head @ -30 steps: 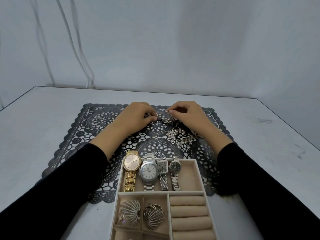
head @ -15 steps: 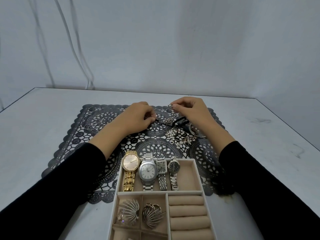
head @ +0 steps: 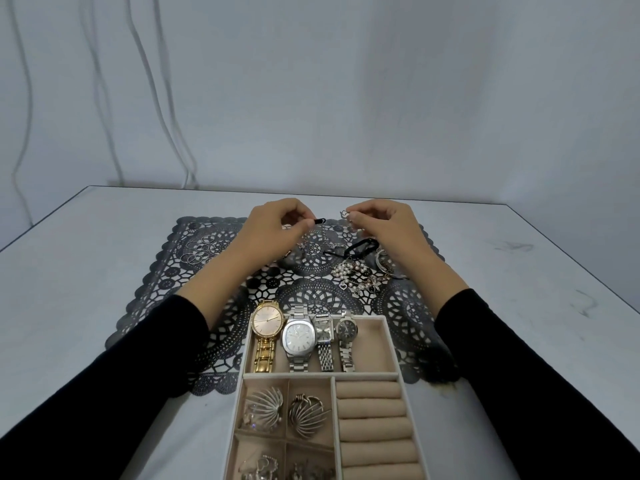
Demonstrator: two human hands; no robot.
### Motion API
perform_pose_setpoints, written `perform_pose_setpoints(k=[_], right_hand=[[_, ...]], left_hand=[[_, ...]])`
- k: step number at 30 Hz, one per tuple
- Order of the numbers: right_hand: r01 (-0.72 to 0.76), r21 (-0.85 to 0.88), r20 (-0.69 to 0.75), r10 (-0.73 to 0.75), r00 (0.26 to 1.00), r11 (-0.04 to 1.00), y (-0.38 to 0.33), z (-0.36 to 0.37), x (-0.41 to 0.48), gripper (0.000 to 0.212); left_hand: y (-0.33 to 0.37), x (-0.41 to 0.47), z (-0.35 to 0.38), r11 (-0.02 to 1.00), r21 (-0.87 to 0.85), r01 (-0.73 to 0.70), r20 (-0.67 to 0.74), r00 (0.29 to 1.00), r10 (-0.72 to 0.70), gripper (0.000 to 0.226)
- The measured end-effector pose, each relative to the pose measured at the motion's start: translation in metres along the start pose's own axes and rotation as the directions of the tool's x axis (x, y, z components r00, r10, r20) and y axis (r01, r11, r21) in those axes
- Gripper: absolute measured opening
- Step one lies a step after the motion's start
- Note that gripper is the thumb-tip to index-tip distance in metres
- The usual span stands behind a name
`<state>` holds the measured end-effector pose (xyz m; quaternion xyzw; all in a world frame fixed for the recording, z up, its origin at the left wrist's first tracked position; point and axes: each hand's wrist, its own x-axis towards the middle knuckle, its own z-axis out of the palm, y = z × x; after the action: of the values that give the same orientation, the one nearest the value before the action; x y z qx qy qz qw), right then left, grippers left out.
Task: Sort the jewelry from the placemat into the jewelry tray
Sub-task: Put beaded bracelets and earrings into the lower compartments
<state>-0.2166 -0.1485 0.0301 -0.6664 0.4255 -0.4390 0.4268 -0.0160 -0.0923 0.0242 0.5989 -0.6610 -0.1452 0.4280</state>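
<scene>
Your left fingertips (head: 306, 224) are curled in and pinch a small black piece (head: 319, 221); your left hand (head: 273, 233) hovers over the far edge of the placemat (head: 156, 289). Your right fingertips (head: 354, 216) pinch a tiny silver charm (head: 344, 213), with your right hand (head: 388, 230) at about the same height, just apart from the left. A thin chain (head: 325, 239) sags below the 2 hands, but it is too fine to tell which pinched piece it joins.

Beside and under your right wrist lie a black cord (head: 360, 245) and a pearl cluster (head: 353, 271). They are tangled and partly hidden by the hand, so separate pieces cannot be counted. A group of thin hoops (head: 199, 249) lies on the placemat's left part.

The jewelry tray (head: 392, 341) sits nearest you, overlapping the placemat's near edge. Its far compartment holds 4 watches (head: 298, 336) side by side, the 2 compartments below hold silver brooches (head: 265, 407), and ring rolls (head: 370, 410) fill the right side. The bottom edge cuts off the tray's nearest compartments, whose small silver contents are blurred.
</scene>
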Motion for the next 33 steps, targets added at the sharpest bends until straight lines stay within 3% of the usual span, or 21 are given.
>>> perform_pose_setpoints(k=[25, 33], right_hand=[[0.091, 0.176, 0.0, -0.093, 0.996, 0.98, -0.067, -0.005, -0.09, 0.006], [0.126, 0.184, 0.034, -0.135, 0.99, 0.975, -0.086, -0.004, -0.124, 0.014]], left_hand=[[0.065, -0.093, -0.068, 0.971, -0.236, -0.032, -0.2, 0.98, -0.017, 0.004], [0.086, -0.129, -0.086, 0.954, -0.292, -0.072, -0.266, 0.964, -0.008, 0.004]])
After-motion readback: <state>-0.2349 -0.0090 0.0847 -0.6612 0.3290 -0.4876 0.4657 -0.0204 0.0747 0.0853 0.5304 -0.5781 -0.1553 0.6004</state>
